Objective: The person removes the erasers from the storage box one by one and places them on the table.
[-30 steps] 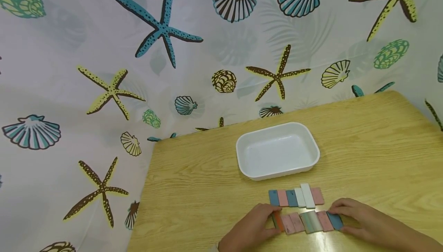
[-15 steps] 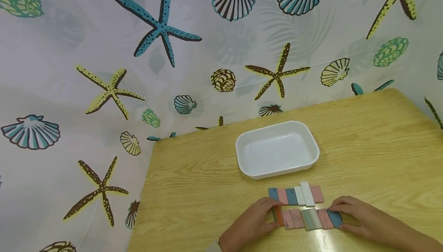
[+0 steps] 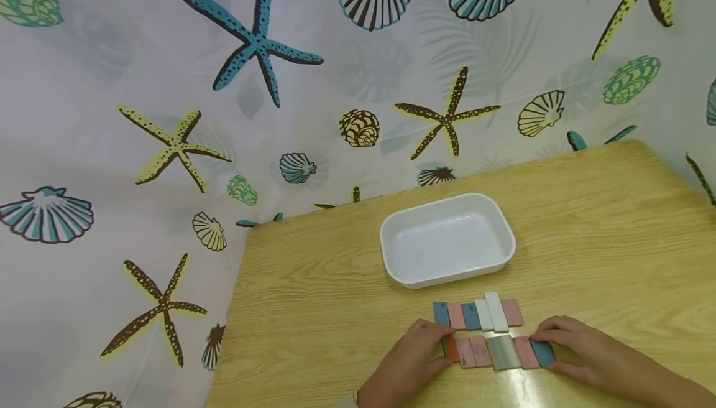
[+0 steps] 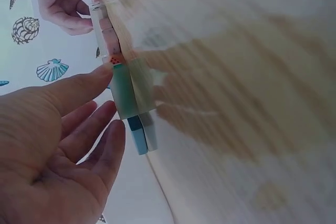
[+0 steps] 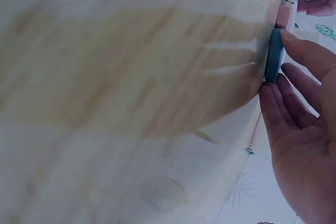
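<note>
In the head view, two rows of small flat tiles lie on the table. At the left end of the near row my left hand (image 3: 408, 361) pinches an orange-and-green tile (image 3: 452, 351) between thumb and fingers; its green face (image 4: 124, 92) shows in the left wrist view. My right hand (image 3: 582, 353) grips the blue tile (image 3: 542, 354) at the row's right end by its two short edges. Between them lie pink tiles (image 3: 465, 353) and a green-and-white striped piece (image 3: 503, 353). The far row has blue, pink and white tiles (image 3: 496, 312), one white one sticking out farther.
Behind the rows stands a white rectangular tray (image 3: 447, 277) with nothing in it. The wooden table (image 3: 313, 308) reaches back to a hanging cloth (image 3: 313, 128) printed with shells and starfish.
My left hand has edged slightly away from me with the orange-and-green tile. The right hand keeps its grip on the blue tile. The head view has shifted a little.
</note>
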Demonstrator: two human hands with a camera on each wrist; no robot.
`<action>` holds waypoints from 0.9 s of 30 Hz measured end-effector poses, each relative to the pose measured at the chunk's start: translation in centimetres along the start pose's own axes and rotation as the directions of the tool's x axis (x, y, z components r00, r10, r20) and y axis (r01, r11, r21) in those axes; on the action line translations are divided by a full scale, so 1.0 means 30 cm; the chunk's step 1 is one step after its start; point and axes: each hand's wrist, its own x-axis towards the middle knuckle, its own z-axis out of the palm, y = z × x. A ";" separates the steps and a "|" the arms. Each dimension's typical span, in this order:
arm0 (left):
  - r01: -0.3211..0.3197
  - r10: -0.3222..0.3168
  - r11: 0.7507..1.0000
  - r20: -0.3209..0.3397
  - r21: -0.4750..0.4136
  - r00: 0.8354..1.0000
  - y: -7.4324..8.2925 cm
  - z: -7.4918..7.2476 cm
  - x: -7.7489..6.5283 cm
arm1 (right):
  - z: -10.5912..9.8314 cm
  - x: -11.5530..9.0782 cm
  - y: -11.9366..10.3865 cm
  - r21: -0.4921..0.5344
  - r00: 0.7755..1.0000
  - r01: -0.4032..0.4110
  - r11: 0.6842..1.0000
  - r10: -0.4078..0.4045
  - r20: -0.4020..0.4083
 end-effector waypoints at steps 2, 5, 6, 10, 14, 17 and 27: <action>-0.009 0.009 1.000 -0.019 0.013 1.000 0.001 -0.001 -0.004 | 0.002 0.001 0.000 0.007 1.000 0.001 1.000 -0.001 -0.003; -0.032 0.034 0.999 -0.046 0.032 0.998 0.000 -0.001 -0.008 | 0.006 0.002 0.002 0.020 1.000 0.012 1.000 -0.012 -0.008; -0.039 0.041 0.999 -0.056 0.038 0.998 -0.001 0.001 -0.008 | 0.008 0.002 0.002 0.027 1.000 0.016 1.000 -0.016 -0.010; -0.062 0.065 0.997 -0.094 0.042 0.993 -0.006 0.007 -0.009 | 0.012 0.005 -0.003 0.034 1.000 0.025 0.999 -0.025 -0.017; -0.075 0.079 0.996 -0.105 0.038 0.991 -0.010 0.012 -0.010 | 0.010 0.007 -0.012 0.009 1.000 0.011 1.000 -0.011 -0.018; -0.079 0.082 0.996 -0.094 0.029 0.992 -0.011 0.010 -0.016 | 0.009 0.010 -0.016 -0.006 1.000 -0.010 1.000 0.010 -0.009; -0.058 0.057 0.998 -0.075 -0.011 0.996 -0.002 0.013 -0.014 | 0.012 0.028 0.000 0.025 1.000 -0.005 1.000 0.005 0.000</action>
